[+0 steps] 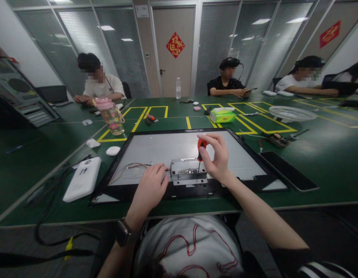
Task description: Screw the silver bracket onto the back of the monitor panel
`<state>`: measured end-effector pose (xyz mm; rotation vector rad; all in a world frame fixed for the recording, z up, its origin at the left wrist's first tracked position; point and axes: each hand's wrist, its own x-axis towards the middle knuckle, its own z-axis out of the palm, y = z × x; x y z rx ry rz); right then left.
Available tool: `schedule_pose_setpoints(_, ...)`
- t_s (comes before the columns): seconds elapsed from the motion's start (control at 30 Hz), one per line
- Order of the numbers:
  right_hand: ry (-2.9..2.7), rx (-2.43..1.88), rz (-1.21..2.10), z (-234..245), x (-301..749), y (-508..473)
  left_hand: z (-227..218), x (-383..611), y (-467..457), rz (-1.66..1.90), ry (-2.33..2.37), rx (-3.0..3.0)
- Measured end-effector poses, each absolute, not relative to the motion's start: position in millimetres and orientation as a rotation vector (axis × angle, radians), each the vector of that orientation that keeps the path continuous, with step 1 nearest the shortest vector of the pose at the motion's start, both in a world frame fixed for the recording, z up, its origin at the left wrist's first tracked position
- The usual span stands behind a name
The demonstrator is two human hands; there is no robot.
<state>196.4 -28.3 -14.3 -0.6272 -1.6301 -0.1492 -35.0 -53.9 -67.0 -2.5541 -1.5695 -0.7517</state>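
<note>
A flat monitor panel (155,148) lies face down on the green table, silver back up inside a black frame. Near its front edge sits a small metal bracket (188,172). My right hand (216,158) is closed round a screwdriver (200,148) with a red and black handle, held upright with its tip on the bracket's right side. My left hand (151,187) rests on the panel with fingertips pressing the bracket's left edge, fingers curled. Thin coloured wires (129,166) run from the bracket leftward across the panel.
A white power bank (82,178) and a white puck (113,151) lie left of the panel; a black phone (287,170) lies right. A pink-lidded bottle (112,116), tissue pack (222,115), fan guard (292,113) sit farther back. Several people sit across the table.
</note>
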Motion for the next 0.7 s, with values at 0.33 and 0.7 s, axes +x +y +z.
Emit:
schedule_pose_setpoints(0.33,-1.324,-0.663,0.286,-22,188,-19,-67,-35,-54,-0.751,-1.559,-2.544)
schedule_pose_setpoints(0.7,-1.441,-0.674,0.291,-24,183,-26,-67,-35,-53,-0.718,-1.57,-2.56)
